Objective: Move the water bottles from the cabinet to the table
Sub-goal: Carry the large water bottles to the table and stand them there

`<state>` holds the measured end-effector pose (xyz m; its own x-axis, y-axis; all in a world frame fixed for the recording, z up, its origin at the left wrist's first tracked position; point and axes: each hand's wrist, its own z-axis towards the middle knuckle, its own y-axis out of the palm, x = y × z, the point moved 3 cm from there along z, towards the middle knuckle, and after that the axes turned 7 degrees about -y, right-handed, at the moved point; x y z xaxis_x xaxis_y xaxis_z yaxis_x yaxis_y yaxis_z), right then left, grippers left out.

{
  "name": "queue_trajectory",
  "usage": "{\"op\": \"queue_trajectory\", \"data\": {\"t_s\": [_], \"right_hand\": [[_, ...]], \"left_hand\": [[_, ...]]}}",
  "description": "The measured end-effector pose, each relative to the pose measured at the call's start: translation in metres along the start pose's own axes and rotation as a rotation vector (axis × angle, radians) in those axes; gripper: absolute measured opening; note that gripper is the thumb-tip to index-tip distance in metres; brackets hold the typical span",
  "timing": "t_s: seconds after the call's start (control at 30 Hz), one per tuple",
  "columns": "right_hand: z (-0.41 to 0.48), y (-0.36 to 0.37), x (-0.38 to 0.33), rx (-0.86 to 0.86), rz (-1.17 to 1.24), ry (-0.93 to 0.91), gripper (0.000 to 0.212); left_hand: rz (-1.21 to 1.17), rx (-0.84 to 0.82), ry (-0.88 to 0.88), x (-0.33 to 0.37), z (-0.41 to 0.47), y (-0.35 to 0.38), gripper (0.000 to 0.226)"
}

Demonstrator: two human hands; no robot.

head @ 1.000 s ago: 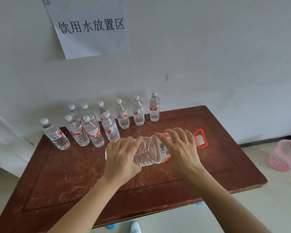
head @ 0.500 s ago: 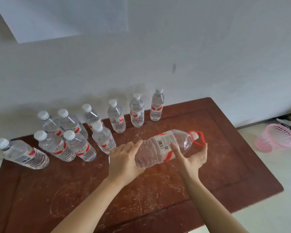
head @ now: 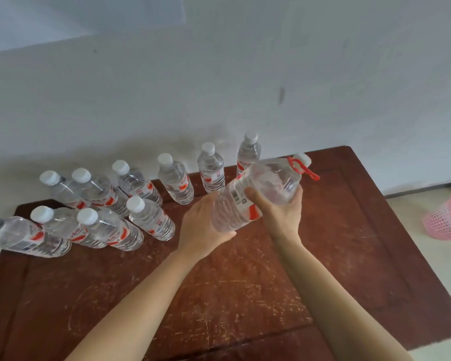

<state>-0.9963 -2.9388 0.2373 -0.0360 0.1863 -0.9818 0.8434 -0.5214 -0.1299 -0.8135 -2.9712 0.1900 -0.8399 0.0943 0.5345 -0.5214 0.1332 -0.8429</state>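
I hold the big water bottle (head: 258, 191) in both hands above the wooden table (head: 245, 282). My left hand (head: 202, 227) cups its ribbed base from the near side, fingers curled under and around it. My right hand (head: 281, 212) grips the upper body from below, thumb pressed on the white label, fingers wrapped round the far side. The bottle tilts, base toward me and down to the left, neck up and away to the right, its white cap and red carry handle (head: 302, 169) pointing toward the wall (head: 245, 87). It is off the tabletop, touching nothing but my hands.

The small water bottles (head: 141, 204) stand upright in a loose cluster along the back left part of the table, near the wall, all with white caps and red-and-white labels. The nearest one in the back row is partly hidden behind the big bottle. A pink basket (head: 448, 217) sits on the floor to the right, well apart from the table.
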Motion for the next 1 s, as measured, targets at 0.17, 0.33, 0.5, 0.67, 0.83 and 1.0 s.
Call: {"op": "queue_trajectory", "data": {"t_s": [0.17, 0.33, 0.5, 0.67, 0.83, 1.0], "right_hand": [[0.012, 0.016, -0.021, -0.104, -0.262, -0.239, 0.103], [0.018, 0.030, -0.030, -0.282, -0.396, -0.361, 0.109], [0.010, 0.045, -0.034, -0.513, -0.553, -0.520, 0.109], [0.001, 0.027, -0.026, -0.502, -0.376, -0.430, 0.105], [-0.017, 0.026, -0.034, -0.559, -0.464, -0.421, 0.123], [-0.028, 0.011, -0.048, -0.521, -0.539, -0.632, 0.091]], "left_hand": [[-0.332, -0.060, -0.136, 0.005, 0.008, 0.010, 0.082], [-0.402, -0.050, -0.203, -0.014, 0.004, 0.025, 0.085], [-0.439, -0.060, -0.275, -0.030, -0.013, 0.030, 0.073], [-0.414, -0.081, -0.223, -0.027, -0.024, 0.012, 0.047], [-0.394, -0.063, -0.171, -0.021, -0.029, -0.029, 0.043], [-0.247, 0.072, -0.042, -0.012, -0.041, -0.085, 0.042]]}}
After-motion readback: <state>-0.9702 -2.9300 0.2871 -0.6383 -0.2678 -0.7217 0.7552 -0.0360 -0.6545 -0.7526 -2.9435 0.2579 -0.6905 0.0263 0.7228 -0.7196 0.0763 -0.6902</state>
